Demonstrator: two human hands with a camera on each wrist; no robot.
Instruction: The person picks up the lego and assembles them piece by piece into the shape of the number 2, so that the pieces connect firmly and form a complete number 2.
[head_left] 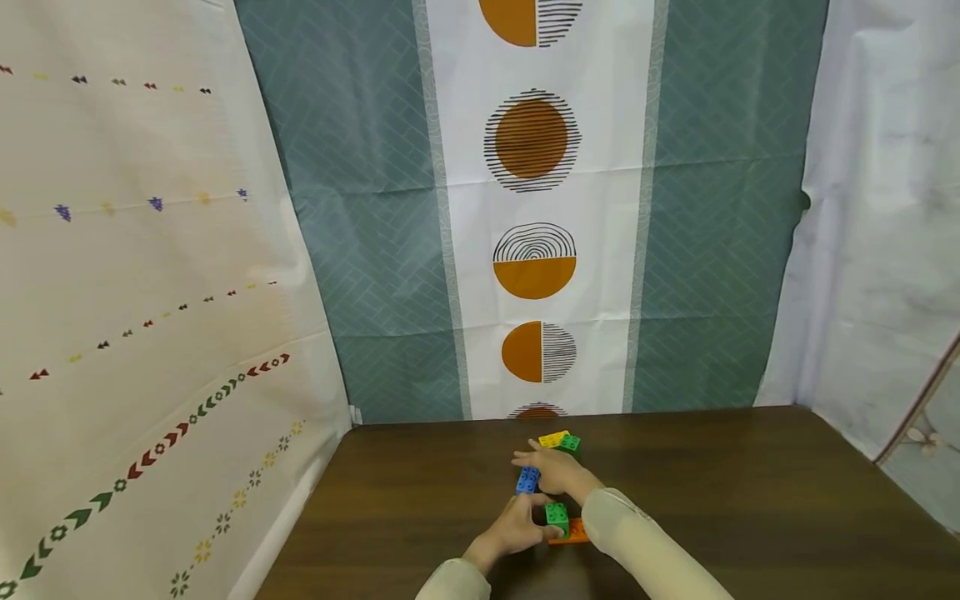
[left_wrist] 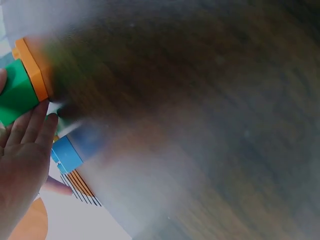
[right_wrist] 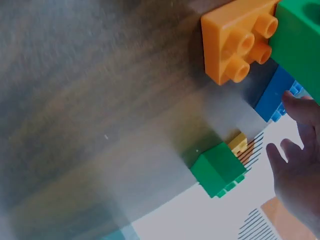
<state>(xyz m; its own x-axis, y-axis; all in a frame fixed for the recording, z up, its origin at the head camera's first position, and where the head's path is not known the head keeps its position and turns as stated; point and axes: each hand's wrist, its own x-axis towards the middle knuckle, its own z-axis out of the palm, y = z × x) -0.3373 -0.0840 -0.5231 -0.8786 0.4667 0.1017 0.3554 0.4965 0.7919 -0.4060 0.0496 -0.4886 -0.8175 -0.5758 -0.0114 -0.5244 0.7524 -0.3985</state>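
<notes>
My left hand (head_left: 513,527) pinches a green toy building block (head_left: 557,514) between thumb and fingers. That block stands on the left part of a flat orange block (head_left: 577,532), whose studs show bare beside it in the right wrist view. Just beyond is a blue block (head_left: 527,481). My right hand (head_left: 558,471) reaches over to the blue block, fingers spread; in the right wrist view one digit lies at the block's edge, and whether it touches I cannot tell.
A yellow block (head_left: 553,438) and a second green block (head_left: 570,443) sit close together farther back on the dark wooden table (head_left: 720,500). Behind the table hangs a patterned cloth (head_left: 532,350), with pale cloths on both sides.
</notes>
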